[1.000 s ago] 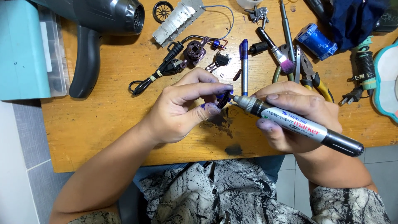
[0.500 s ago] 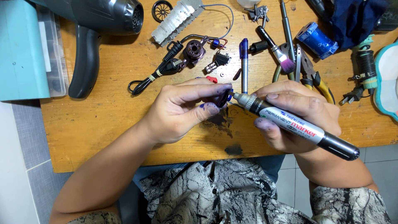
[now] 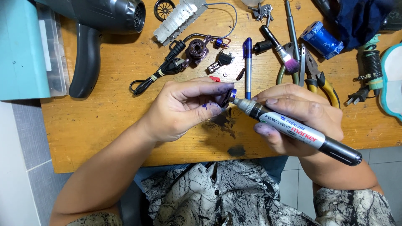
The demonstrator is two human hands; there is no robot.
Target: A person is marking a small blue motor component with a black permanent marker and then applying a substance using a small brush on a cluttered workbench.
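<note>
Since the earlier frame, both hands hold position: left hand pinches a small dark part; right hand grips the marker, tip touching it, above the counter.

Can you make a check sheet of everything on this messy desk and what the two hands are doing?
Surface: wooden table, ink-stained near the front edge.
Job's things: marker tip against a small dark part.
Clutter: hair dryer, blue pen, pliers, brush, blue cylinder.
Grippers: left hand pinches the part; right hand grips the marker.
Cables: black cord, plug.
Surroundings: teal box, grey floor tiles.
</note>
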